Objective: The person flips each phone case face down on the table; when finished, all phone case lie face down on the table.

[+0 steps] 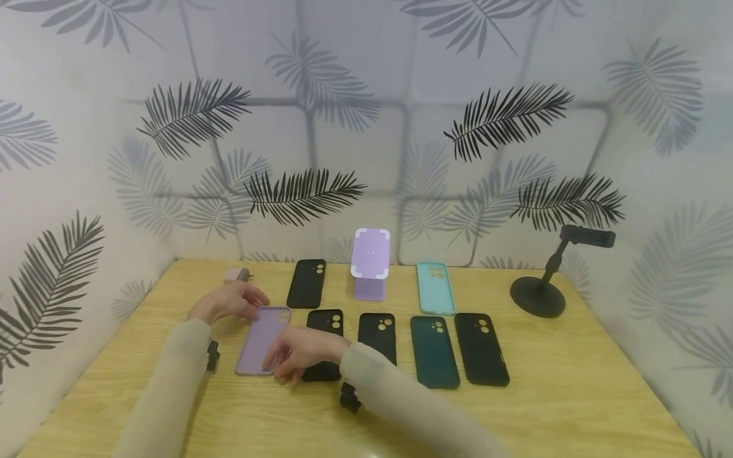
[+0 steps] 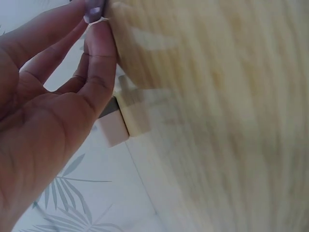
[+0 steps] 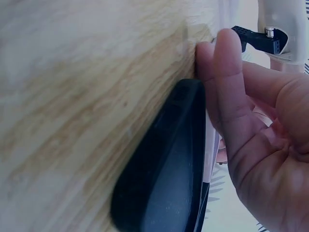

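A lilac phone case lies on the wooden table toward the left, its camera cutouts at the far end. My left hand is at its far left corner; in the left wrist view the thumb and fingertips pinch a small purple edge. My right hand is at the near right corner, fingers bent and thumb close to the fingertips at the case's edge. The exact contact there is partly hidden. Just beneath that hand lies a black phone case, also large in the right wrist view.
Other cases lie to the right: black, dark teal and black. Behind are a black case, a lilac phone stand and a turquoise case. A black stand is at right, a pink block at left.
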A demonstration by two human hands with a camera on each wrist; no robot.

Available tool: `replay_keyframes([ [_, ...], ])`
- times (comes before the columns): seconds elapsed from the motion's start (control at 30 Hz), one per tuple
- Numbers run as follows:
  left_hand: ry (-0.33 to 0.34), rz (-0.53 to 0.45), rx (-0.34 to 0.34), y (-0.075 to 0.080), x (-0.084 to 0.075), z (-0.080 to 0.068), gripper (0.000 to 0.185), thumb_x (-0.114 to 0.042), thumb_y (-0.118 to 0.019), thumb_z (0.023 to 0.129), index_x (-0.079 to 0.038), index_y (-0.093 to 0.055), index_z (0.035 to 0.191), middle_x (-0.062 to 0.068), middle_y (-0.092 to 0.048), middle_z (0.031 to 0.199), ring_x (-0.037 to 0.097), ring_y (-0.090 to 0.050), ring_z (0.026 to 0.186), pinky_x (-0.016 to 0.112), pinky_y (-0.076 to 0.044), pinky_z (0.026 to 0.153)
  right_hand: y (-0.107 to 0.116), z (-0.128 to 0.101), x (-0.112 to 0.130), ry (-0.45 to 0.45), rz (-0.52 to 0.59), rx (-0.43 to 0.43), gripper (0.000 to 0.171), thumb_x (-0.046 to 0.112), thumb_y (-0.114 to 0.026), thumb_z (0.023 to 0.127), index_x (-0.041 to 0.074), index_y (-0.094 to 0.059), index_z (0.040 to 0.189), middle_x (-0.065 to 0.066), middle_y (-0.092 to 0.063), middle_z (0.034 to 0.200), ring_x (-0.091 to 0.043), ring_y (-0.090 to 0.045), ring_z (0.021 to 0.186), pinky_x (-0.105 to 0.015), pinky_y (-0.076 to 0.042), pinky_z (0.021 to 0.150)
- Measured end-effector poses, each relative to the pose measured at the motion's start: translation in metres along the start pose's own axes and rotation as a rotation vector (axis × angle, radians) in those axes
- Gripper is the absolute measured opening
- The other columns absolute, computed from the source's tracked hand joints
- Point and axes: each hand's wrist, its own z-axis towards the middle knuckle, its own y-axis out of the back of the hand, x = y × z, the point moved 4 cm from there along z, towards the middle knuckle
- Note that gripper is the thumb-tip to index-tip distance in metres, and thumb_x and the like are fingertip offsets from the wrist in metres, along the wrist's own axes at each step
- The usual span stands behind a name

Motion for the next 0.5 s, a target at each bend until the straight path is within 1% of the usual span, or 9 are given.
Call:
replay_keyframes([
  [0.1,-0.002,-0.006,0.003,-0.0013,0.0013,0.0008,0.036,-0.003,-0.072,0.084,0.003,-0.065,0.118,0.022,-0.066,0.120,0.029,-0.062,0.107,0.035,-0.054,0.087,-0.0003,0.0019,-0.0020,-0.010,-0.018,-0.005,0.024,-0.002,-0.065,0.091,0.000,-0.070,0.115,-0.006,-0.070,0.081,-0.012,-0.067,0.062,-0.027,-0.060,0.060],
  [0.23,-0.029,-0.008,0.012,-0.0009,0.0033,0.0010,0.036,-0.003,-0.071,0.084,0.006,-0.064,0.118,0.021,-0.067,0.116,0.023,-0.063,0.098,0.030,-0.053,0.082,-0.0004,0.0039,-0.0029,-0.010,-0.013,-0.025,0.020,-0.002,-0.067,0.090,-0.002,-0.072,0.109,-0.007,-0.071,0.079,-0.012,-0.067,0.061,-0.027,-0.061,0.060],
  [0.33,-0.028,-0.023,0.018,-0.0004,0.0050,0.0014,0.036,-0.004,-0.072,0.084,0.006,-0.065,0.117,0.019,-0.069,0.112,0.018,-0.063,0.092,0.028,-0.052,0.080,-0.0005,0.0043,-0.0036,-0.016,0.001,-0.036,0.016,-0.003,-0.067,0.089,-0.004,-0.073,0.104,-0.008,-0.071,0.078,-0.012,-0.067,0.061,-0.027,-0.061,0.060],
  [0.5,-0.029,0.000,0.007,-0.0001,0.0059,0.0017,0.034,-0.005,-0.072,0.084,0.005,-0.066,0.116,0.016,-0.070,0.110,0.018,-0.063,0.094,0.028,-0.052,0.081,-0.0004,0.0038,-0.0039,-0.024,0.007,-0.050,0.014,-0.003,-0.068,0.088,-0.004,-0.073,0.101,-0.009,-0.072,0.078,-0.014,-0.068,0.062,-0.027,-0.061,0.061],
])
